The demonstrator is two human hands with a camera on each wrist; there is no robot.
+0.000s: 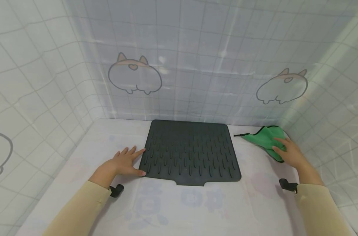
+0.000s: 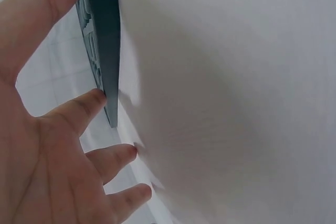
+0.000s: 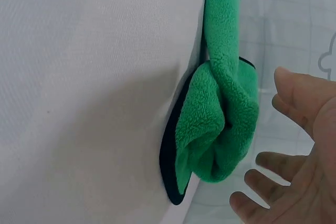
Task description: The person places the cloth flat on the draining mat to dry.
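A dark grey rubber mat (image 1: 190,149) with raised ridges and a small front tab lies flat on the table. My left hand (image 1: 124,164) is at its left edge, fingers spread; the thumb touches the near left corner and the index fingertip the side. In the left wrist view the mat (image 2: 107,40) shows edge-on beside thumb and index finger. My right hand (image 1: 291,154) hovers over a crumpled green cloth (image 1: 265,137) with black trim, right of the mat. The right wrist view shows the fingers loosely bent and apart from the cloth (image 3: 220,103).
A white table cover (image 1: 155,209) with faint prints lies underneath. Pale grid-patterned curtains (image 1: 196,59) with animal drawings enclose the back and both sides, the right one close beside the cloth. A black strap piece (image 1: 116,190) sits on the left wrist, another (image 1: 288,185) on the right.
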